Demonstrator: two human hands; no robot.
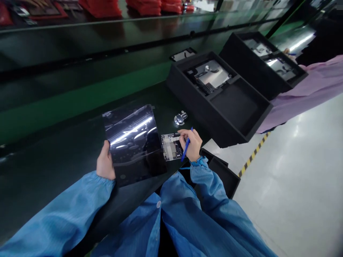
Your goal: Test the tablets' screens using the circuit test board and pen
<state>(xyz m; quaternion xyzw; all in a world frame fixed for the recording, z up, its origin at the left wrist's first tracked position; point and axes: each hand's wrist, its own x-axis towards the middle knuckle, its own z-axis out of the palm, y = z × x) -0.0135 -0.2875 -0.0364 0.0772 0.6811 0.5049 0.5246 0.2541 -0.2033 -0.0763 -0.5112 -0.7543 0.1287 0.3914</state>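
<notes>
My left hand (105, 162) grips the left edge of a glossy black panel (134, 142), holding it tilted over the dark bench. A small circuit board (171, 145) lies at the panel's right side. My right hand (190, 143) is closed on a blue pen-like tool (185, 149), and its fingertips press on the board's pale strip. Both arms wear blue sleeves.
A small shiny metal part (180, 118) lies beyond the board. A black foam tray (241, 121) holding a metal-plated unit stands at right, a second tray (235, 50) behind it. Another person's pink sleeve (308, 89) lies at far right. A black box (227, 178) sits by my right elbow.
</notes>
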